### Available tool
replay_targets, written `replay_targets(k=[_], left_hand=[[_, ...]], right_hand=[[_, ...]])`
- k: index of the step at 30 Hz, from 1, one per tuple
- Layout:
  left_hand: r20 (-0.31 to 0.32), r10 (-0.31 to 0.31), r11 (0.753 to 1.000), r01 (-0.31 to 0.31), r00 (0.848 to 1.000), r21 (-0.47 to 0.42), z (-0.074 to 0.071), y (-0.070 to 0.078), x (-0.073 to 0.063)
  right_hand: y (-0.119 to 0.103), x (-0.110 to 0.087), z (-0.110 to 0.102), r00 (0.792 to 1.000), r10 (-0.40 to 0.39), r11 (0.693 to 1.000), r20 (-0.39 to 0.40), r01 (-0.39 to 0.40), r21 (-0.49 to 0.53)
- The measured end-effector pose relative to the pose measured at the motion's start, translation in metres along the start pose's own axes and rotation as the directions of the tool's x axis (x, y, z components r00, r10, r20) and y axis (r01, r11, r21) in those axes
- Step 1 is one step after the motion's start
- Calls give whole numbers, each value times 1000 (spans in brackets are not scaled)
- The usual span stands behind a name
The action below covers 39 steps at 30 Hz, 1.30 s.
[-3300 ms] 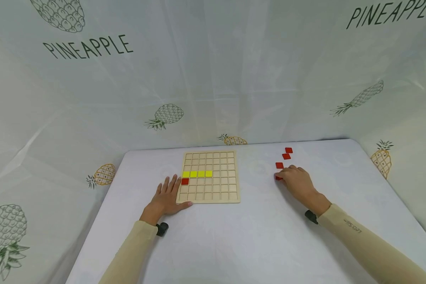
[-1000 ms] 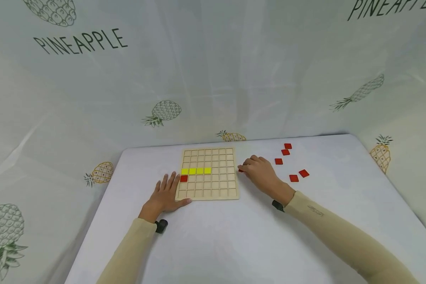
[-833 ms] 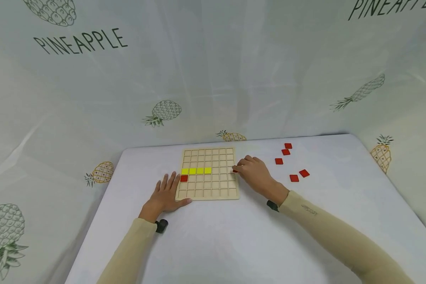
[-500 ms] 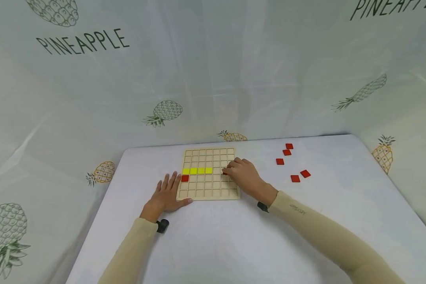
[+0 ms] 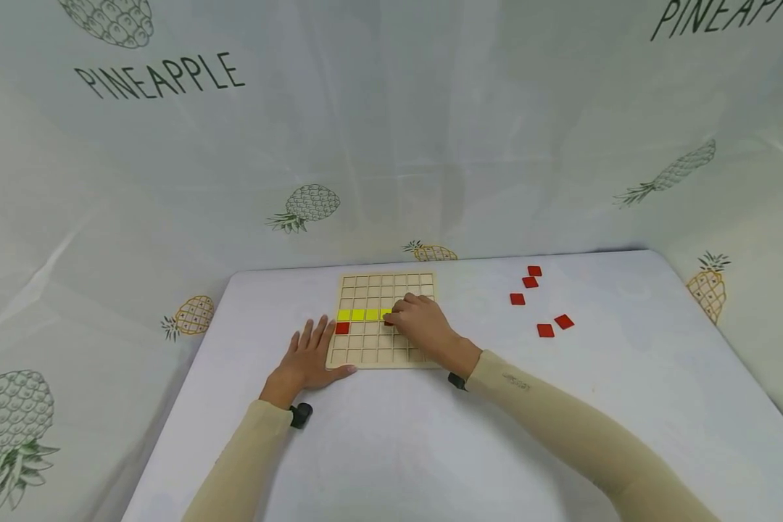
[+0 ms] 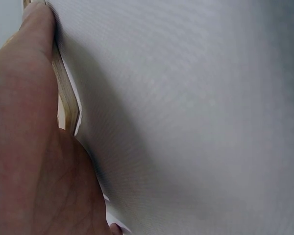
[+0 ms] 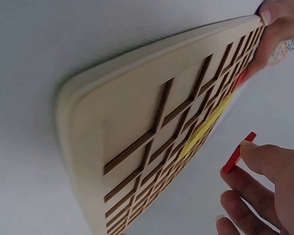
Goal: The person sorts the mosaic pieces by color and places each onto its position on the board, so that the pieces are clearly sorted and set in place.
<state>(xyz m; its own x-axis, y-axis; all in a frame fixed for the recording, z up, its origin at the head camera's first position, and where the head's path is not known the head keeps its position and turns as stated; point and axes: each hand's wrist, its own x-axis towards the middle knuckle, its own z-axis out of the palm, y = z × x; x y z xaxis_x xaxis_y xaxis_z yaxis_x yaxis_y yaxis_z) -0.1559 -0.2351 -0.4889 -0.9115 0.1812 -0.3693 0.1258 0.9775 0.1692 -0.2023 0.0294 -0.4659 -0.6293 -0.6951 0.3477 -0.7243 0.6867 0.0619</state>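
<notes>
A square wooden grid board (image 5: 381, 355) lies on the white table. Four-sided yellow tiles (image 5: 358, 315) fill part of one row from the left edge, and a red tile (image 5: 342, 328) sits in the cell below the leftmost one. My left hand (image 5: 305, 359) rests at the board's lower left corner, fingers spread, thumb along the near edge. Over the board, my right hand (image 5: 423, 324) pinches another red tile (image 7: 239, 152) between thumb and finger, near the right end of the yellow row. In the right wrist view this tile is held above the grid surface, apart from it.
Several loose red tiles (image 5: 518, 299) lie scattered on the table (image 5: 391, 449) to the right of the board. A pale curtain (image 5: 391, 145) with pineapple prints hangs behind the table's far edge.
My right hand has picked up a red tile from the right side of the table and carried it left over the board. The left hand has stayed at the board's corner.
</notes>
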Motion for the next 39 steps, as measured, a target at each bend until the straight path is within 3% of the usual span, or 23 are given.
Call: replay_targets(k=[7,15,32,39], left_hand=[[-17,8,1000,-8,1000,-12,0,0,1],[-38,22,1000,-21,999,17,12,-11,11],[-31,31,999,-30,999,23,12,-10,8],[-33,31,999,-31,999,18,14,-11,9]], right_hand=[[-10,13,3,999,10,1000,35,-10,10],[-22,30,6,997,-1,1000,76,0,9],[-43,50,15,972,8,999,234,1,-39],[-46,57,21,967,9,999,256,4,-49]])
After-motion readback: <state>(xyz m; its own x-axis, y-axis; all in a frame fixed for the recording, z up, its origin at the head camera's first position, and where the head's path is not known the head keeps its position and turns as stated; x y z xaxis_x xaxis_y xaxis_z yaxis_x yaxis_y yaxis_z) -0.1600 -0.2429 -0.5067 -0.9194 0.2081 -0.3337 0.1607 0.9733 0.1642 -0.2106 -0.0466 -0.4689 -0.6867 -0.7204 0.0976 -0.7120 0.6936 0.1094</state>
